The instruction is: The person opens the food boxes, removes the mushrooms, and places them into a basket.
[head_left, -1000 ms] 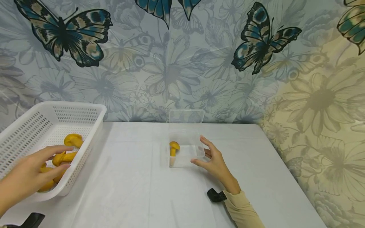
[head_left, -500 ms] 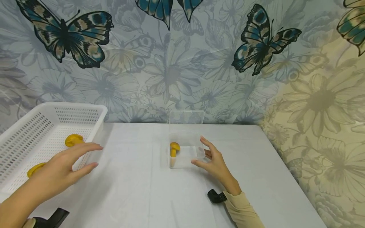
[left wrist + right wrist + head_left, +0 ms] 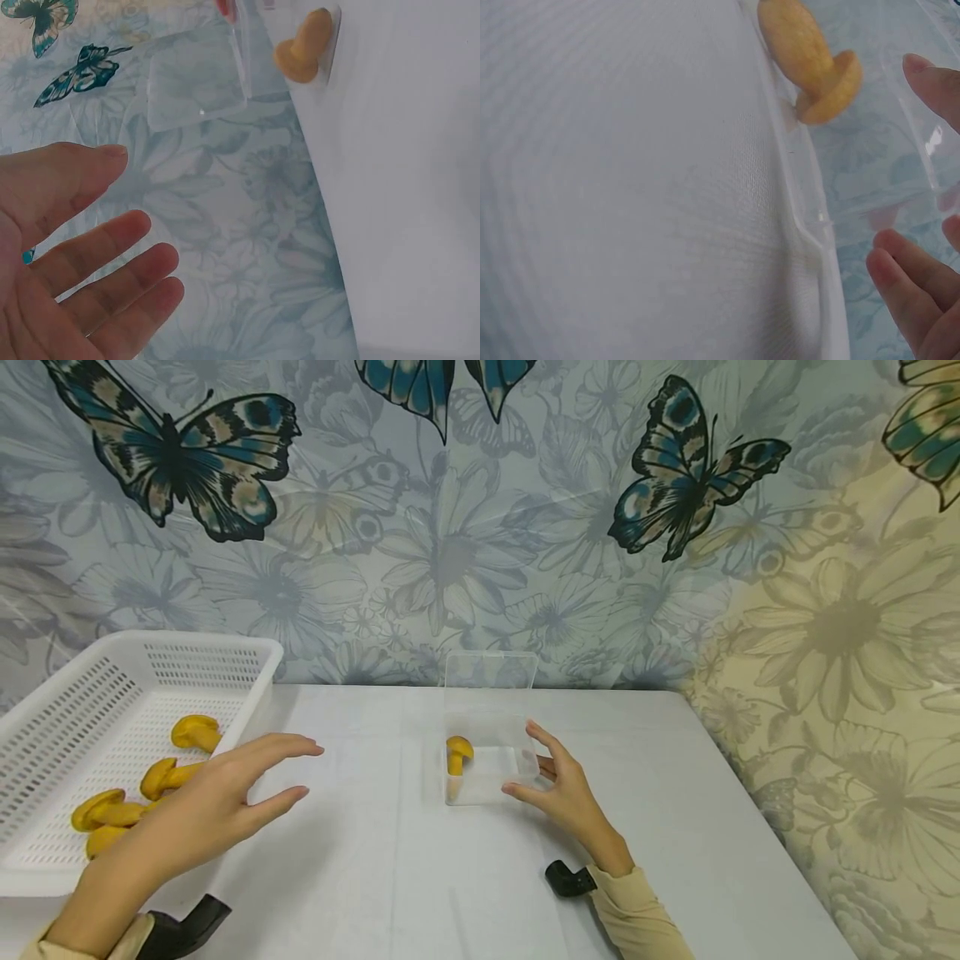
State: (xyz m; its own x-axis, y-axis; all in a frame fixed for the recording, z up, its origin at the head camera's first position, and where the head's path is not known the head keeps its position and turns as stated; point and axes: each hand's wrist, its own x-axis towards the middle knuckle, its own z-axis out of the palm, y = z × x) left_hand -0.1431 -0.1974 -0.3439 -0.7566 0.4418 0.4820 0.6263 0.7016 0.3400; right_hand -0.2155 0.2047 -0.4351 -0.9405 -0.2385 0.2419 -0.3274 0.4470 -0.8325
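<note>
My left hand (image 3: 213, 797), fingers spread and nothing between them, hangs over the right side of a white perforated basket (image 3: 262, 668). Several yellow mushrooms (image 3: 193, 732) lie inside the basket, some partly covered by this hand. In the left wrist view the fingers (image 3: 120, 289) and thumb stand apart. A clear plastic box (image 3: 491, 795) with its lid raised stands at mid-table. One yellow mushroom (image 3: 457, 755) leans along its left side, cap up. My right hand (image 3: 566, 789) holds the box's right end, thumb at the front and fingers by the right wall.
A white cloth covers the table (image 3: 360, 860). Behind it hangs a butterfly-and-flower backdrop (image 3: 450, 568). The raised clear lid (image 3: 491, 670) stands at the back of the box. Black wrist mounts (image 3: 570, 877) sit on both forearms.
My left hand has moved right from inside the basket to beyond its right rim, uncovering several mushrooms. The right hand, the box and its mushroom stay in place.
</note>
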